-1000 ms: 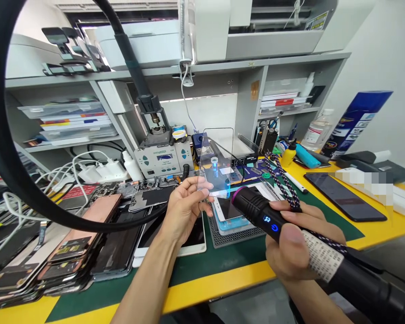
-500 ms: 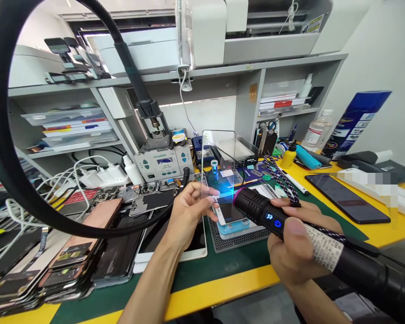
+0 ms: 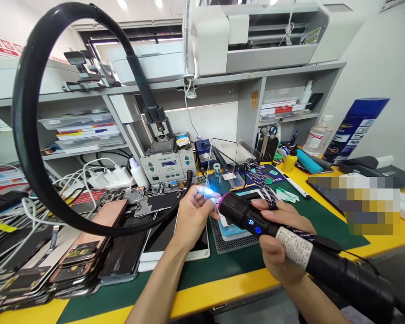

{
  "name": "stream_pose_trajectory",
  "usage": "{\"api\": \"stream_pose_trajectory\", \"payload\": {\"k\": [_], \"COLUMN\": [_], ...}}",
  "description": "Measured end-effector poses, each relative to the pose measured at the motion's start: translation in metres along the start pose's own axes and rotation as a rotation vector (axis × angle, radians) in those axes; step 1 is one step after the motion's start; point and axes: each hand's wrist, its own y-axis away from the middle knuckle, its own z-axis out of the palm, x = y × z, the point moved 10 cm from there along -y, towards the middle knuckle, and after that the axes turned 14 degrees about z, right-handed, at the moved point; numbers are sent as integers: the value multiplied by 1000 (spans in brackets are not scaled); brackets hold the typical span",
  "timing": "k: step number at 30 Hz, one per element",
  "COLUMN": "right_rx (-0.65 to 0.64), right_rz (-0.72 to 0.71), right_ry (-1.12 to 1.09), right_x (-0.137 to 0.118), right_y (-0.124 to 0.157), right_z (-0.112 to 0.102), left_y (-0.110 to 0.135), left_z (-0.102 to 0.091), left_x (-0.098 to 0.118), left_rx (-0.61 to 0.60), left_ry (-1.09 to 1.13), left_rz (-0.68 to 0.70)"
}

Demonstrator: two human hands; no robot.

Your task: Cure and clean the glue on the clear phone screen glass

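My left hand (image 3: 194, 216) pinches the lower edge of a clear glass screen protector with a thin dark border (image 3: 222, 164), held upright above the bench. Around a black flashlight (image 3: 239, 215) the fingers of my right hand (image 3: 283, 238) are closed. Its lit head points left, close to my left fingertips, and a blue-white glow falls on the glass and fingers there. Small digits and a blue power symbol shine on the flashlight's side. Below it, partly hidden, a white-framed phone lies over a light-blue pad (image 3: 234, 231) on a dark perforated mat (image 3: 219, 243).
Stacked phone parts (image 3: 84, 247) crowd the left of the green mat (image 3: 229, 265). A thick black hose (image 3: 23, 112) loops in front, near my left forearm, from a hot-air station (image 3: 168, 166). A white tablet (image 3: 192, 256) lies under that forearm. Bottles and a blue spray can (image 3: 356, 130) stand at right.
The flashlight has moved left, its head now nearer my left fingertips, and the glow has shifted onto them. The glass leans more to the right. The whole view has shifted slightly.
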Motion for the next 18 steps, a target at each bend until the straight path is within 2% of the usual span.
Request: {"api": "stream_pose_trajectory", "payload": {"k": [4,11,14,18], "right_rx": [-117,-157,-210,-218], "right_rz": [-85,-44,-81,-265], "right_ry": [-37,-88,-37,53], "right_x": [-7,-5,-19,-52], "right_y": [3,-4,-12,-18], "right_z": [12,21,28,34], "left_y": [-1,3,6,9], "left_z": [-6,-12,-13,-15], "left_x": [8,14,18,27], "left_rx": [41,81,83,89], "left_ry": [-90,-246,-297,-393], "left_rz": [87,183,228,304]}}
